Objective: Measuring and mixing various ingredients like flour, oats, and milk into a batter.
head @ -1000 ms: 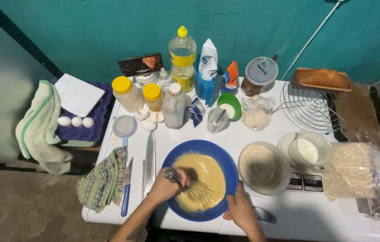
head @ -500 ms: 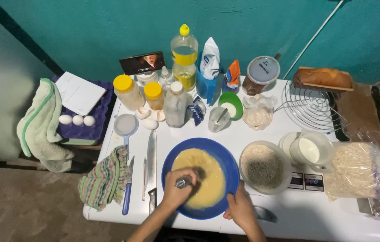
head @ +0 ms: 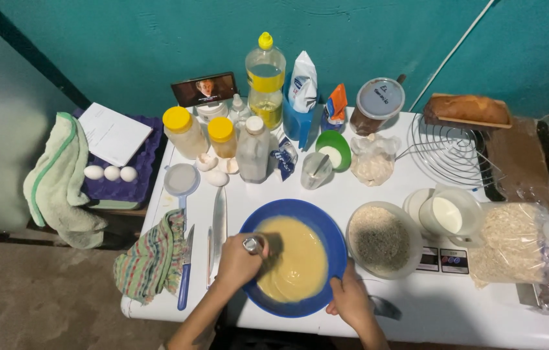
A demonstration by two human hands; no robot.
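Left hand [head: 239,262] closed around a metal utensil [head: 251,244], at 9 o'clock of the blue bowl [head: 326,227]; right hand [head: 350,299] grips the rim at 5 o'clock; yellow batter [head: 294,259] inside.

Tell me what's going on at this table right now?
A person is mixing a yellow batter in a blue bowl on a white table. The left hand grips a metal utensil dipped into the batter at the bowl's left side, and the right hand steadies the bowl's near rim. Beside the bowl sit a container of oats, a cup of milk, knives and a striped cloth.
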